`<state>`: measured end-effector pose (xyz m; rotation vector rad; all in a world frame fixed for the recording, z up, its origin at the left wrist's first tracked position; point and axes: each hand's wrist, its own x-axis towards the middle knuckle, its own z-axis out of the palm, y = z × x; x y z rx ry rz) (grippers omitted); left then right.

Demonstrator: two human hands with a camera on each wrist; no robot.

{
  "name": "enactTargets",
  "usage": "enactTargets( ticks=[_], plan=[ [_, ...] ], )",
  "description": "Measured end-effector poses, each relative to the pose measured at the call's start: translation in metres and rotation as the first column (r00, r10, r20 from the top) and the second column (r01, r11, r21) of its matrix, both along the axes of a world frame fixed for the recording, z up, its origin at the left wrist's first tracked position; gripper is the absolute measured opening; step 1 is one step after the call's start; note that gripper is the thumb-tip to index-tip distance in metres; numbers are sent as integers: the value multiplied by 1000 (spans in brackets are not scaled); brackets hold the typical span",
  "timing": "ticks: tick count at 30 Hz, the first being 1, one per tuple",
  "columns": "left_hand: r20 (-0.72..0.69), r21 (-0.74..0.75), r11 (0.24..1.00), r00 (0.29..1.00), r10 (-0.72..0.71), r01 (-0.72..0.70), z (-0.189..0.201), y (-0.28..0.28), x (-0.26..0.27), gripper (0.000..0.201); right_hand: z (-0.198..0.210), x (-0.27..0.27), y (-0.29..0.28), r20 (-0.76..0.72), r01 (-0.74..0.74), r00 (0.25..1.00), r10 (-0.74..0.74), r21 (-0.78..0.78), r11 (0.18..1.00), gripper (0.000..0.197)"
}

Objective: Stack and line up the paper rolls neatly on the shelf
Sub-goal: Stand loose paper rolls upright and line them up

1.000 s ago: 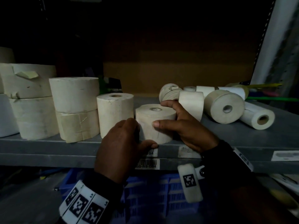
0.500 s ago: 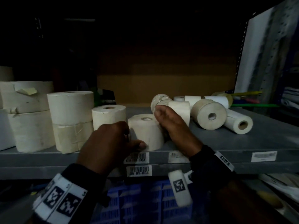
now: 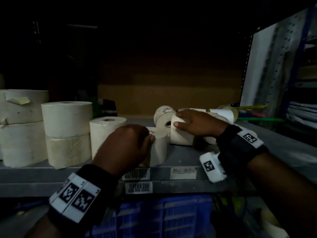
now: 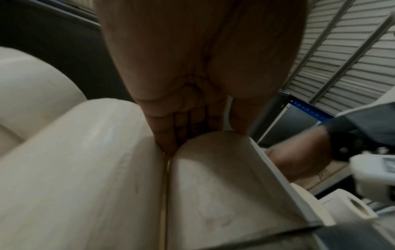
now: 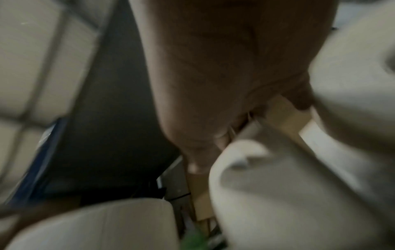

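Cream paper rolls stand in a row along the grey shelf [image 3: 185,157]. My left hand [image 3: 137,140] grips the small upright roll [image 3: 160,148] at the row's right end. In the left wrist view its fingers [image 4: 169,135] sit wedged between that roll [image 4: 213,186] and the taller neighbour [image 4: 74,169], which touches it. My right hand [image 3: 193,124] holds another small roll [image 3: 181,136] just behind and to the right, fingers over its top, thumb on its near face. The right wrist view is blurred, showing the palm [image 5: 213,84] against a pale roll [image 5: 278,194].
Left of the hands stand a medium roll [image 3: 104,134], a two-high stack [image 3: 66,117] and larger rolls [image 3: 20,109]. Loose rolls lie tumbled at the back right [image 3: 223,113]. A cardboard box [image 3: 171,98] closes the back, a perforated post [image 3: 274,66] the right. A blue crate [image 3: 163,217] sits below.
My right hand has let go of the small front roll and moved back and right onto the roll behind it. My left hand stays on the front roll.
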<state>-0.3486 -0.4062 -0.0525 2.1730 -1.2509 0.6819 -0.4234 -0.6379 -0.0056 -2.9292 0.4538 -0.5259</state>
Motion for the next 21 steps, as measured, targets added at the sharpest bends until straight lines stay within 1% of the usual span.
enactTargets(
  ticks=[1,2,3,4,5,6,7,9,12,14,19,21],
  plan=[
    [2,-11,1000,1000,-10,10,-1,1,0,27,1,-8,4,123,-25,992,22,20,999,40],
    [-3,-22,1000,1000,-19,19,-1,3,0,26,1,-15,7,255,-39,966,33,18,999,39],
    [-10,-36,999,1000,-29,29,-1,4,1,25,-1,-22,13,324,-13,946,14,-3,1000,39],
    [-19,-47,998,999,-38,37,0,4,0,25,-4,-27,18,321,11,947,-2,-27,1000,40],
    [-24,-56,998,999,-41,40,0,5,1,25,-9,-31,25,238,38,971,-28,-36,999,54],
    [-26,-59,997,999,-41,40,0,5,1,24,-16,-35,30,141,44,989,-41,-13,999,73],
    [-28,-58,998,999,-40,38,0,4,1,24,-22,-38,35,74,46,996,-47,12,999,87],
    [-27,-64,997,999,-36,34,-1,4,2,24,-28,-42,41,47,22,999,-22,-5,1000,98],
    [-23,-71,997,999,-32,30,-1,3,3,23,-21,-45,39,-30,42,999,-46,-107,993,113],
    [-23,-66,997,999,-32,30,-1,3,3,24,-16,-43,38,-47,50,997,-59,-169,984,115],
    [-29,-54,998,999,-37,35,1,4,2,24,-13,-40,45,-79,35,996,-50,-180,983,110],
    [-10,-14,1000,1000,-14,14,5,3,3,24,-8,-39,50,-99,51,992,-76,-235,971,108]
  ],
)
